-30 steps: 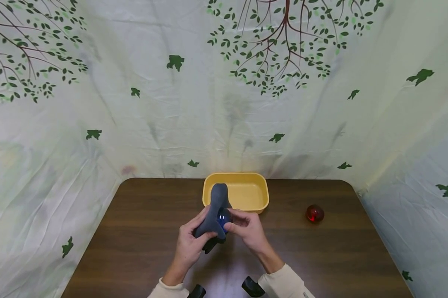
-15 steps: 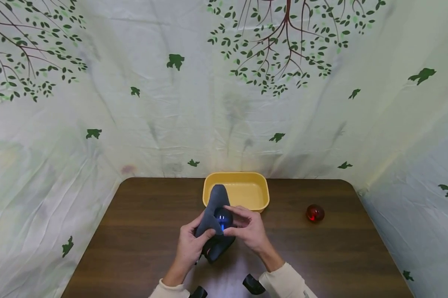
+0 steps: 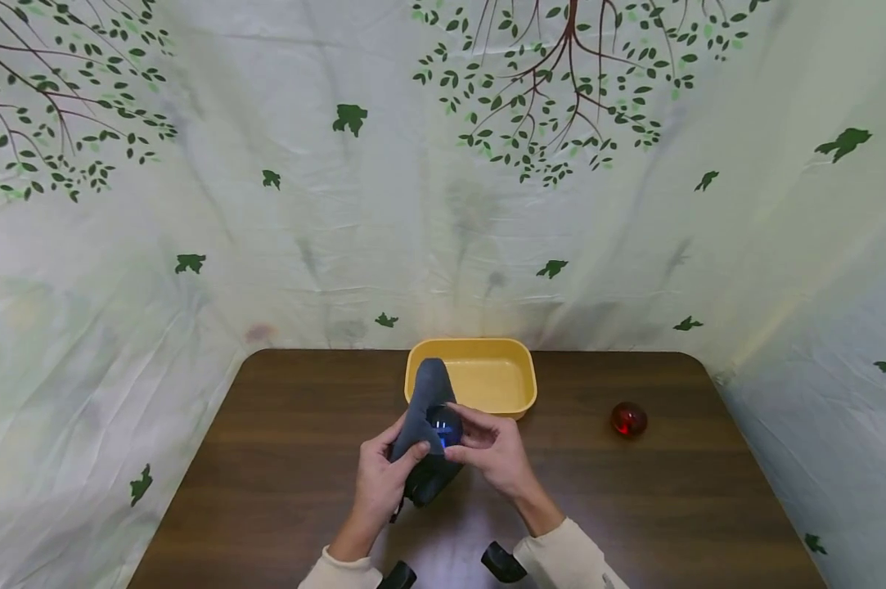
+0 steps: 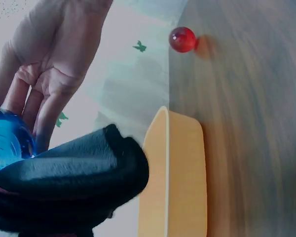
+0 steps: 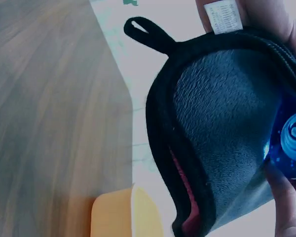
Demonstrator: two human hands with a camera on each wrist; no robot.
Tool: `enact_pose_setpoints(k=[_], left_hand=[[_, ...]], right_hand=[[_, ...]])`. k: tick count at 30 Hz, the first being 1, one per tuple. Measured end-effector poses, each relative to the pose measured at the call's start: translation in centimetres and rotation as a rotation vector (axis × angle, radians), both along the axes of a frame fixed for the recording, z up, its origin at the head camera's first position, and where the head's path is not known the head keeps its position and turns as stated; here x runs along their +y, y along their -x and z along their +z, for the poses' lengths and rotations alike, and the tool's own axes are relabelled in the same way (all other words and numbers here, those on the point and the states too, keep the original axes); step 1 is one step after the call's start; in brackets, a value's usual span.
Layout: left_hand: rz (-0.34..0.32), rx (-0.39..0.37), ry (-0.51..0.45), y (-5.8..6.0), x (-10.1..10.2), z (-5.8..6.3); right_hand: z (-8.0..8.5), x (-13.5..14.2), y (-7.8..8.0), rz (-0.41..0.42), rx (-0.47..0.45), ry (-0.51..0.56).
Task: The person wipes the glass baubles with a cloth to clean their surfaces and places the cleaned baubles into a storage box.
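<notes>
A dark grey cloth (image 3: pixel 429 384) with a black hem, a hanging loop and a white label is draped about a clear blue ball (image 3: pixel 446 424). My left hand (image 3: pixel 384 470) grips the cloth from the left, its thumb on top near the ball. From the right, my right hand (image 3: pixel 496 454) holds the ball between thumb and fingers. A white swirl shows on the ball in the right wrist view, where the cloth (image 5: pixel 222 103) hangs beside it. Part of the ball is hidden by the cloth.
Behind the hands a yellow plastic tub (image 3: pixel 519 372) stands at the table's back edge. A clear red ball (image 3: pixel 629 419) rests on the brown wooden table (image 3: pixel 303 425) to the right. White curtains (image 3: pixel 303 229) printed with branches and leaves enclose the back and sides.
The cloth has shifted against the ball, and more of the blue ball shows than a second ago. Its lower part has swung down and to the right. Both hands keep their hold.
</notes>
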State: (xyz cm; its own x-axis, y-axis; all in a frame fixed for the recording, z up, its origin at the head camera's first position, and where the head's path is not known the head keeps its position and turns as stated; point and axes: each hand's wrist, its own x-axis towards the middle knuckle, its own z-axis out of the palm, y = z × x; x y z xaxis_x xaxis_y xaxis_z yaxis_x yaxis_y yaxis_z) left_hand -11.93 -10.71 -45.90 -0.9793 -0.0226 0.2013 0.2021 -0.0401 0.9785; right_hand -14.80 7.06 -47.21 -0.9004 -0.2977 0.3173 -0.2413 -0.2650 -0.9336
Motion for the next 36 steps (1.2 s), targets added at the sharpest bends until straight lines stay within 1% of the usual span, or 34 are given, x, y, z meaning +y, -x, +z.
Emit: enact_pose_setpoints(k=[2, 3, 5, 6, 7, 9, 13, 15, 17, 18, 20, 22, 23, 24, 26, 28, 29, 30, 32, 34, 36], left_hand=[[0.002, -0.063, -0.044, -0.1, 0.0, 0.1], [-0.003, -0.080, -0.061, -0.1, 0.0, 0.2], [-0.020, -0.090, -0.089, -0.1, -0.1, 0.2], [-0.031, -0.082, -0.098, 0.0, -0.2, 0.2], [-0.043, -0.068, -0.102, 0.0, -0.3, 0.1], [-0.072, -0.005, -0.089, 0.1, -0.5, 0.0], [-0.102, 0.169, 0.008, 0.3, -0.8, -0.3], [-0.110, 0.239, 0.055, 0.4, -0.9, -0.4], [-0.112, 0.271, 0.081, 0.5, -0.9, -0.5], [-0.105, 0.274, 0.092, 0.5, -0.9, -0.5], [-0.077, 0.256, 0.115, 0.4, -0.9, -0.5], [-0.047, 0.210, 0.117, 0.2, -0.9, -0.4], [-0.035, 0.178, 0.102, 0.0, -0.9, -0.3], [-0.022, 0.145, 0.079, -0.1, -0.8, -0.2], [-0.018, 0.081, 0.002, -0.2, -0.7, -0.1], [-0.023, 0.039, -0.084, -0.3, -0.6, 0.1], [-0.030, 0.023, -0.122, -0.3, -0.6, 0.2], [-0.040, 0.012, -0.152, -0.3, -0.5, 0.3], [-0.058, -0.009, -0.183, -0.3, -0.4, 0.4], [-0.072, -0.030, -0.191, -0.3, -0.3, 0.4], [-0.079, -0.047, -0.187, -0.3, -0.3, 0.5]], right_hand=[[-0.1, -0.1, 0.0, 0.000, 0.049, 0.001], [-0.1, -0.1, 0.0, -0.007, 0.074, -0.007], [-0.1, -0.2, 0.0, -0.027, 0.103, -0.030], [-0.1, -0.2, 0.0, -0.039, 0.106, -0.038], [-0.1, -0.2, -0.1, -0.049, 0.087, -0.042], [0.1, -0.3, -0.1, -0.058, 0.029, -0.039], [0.5, -0.2, -0.3, -0.061, -0.111, -0.023], [0.6, -0.1, -0.4, -0.056, -0.141, -0.026], [0.8, -0.1, -0.4, -0.053, -0.153, -0.035], [0.8, -0.2, -0.4, -0.049, -0.150, -0.045], [0.9, -0.2, -0.4, -0.033, -0.144, -0.063], [0.9, -0.2, -0.3, -0.014, -0.136, -0.088], [0.9, -0.1, -0.3, 0.004, -0.131, -0.101], [0.9, 0.0, -0.2, 0.021, -0.120, -0.118], [0.9, 0.3, -0.1, 0.059, -0.086, -0.148], [0.8, 0.6, 0.1, 0.085, -0.031, -0.175], [0.8, 0.7, 0.1, 0.084, 0.008, -0.195], [0.8, 0.8, 0.2, 0.069, 0.049, -0.212], [1.0, 1.0, 0.4, 0.022, 0.147, -0.243], [1.2, 1.1, 0.6, -0.039, 0.258, -0.265], [1.3, 1.3, 0.8, -0.074, 0.354, -0.268]])
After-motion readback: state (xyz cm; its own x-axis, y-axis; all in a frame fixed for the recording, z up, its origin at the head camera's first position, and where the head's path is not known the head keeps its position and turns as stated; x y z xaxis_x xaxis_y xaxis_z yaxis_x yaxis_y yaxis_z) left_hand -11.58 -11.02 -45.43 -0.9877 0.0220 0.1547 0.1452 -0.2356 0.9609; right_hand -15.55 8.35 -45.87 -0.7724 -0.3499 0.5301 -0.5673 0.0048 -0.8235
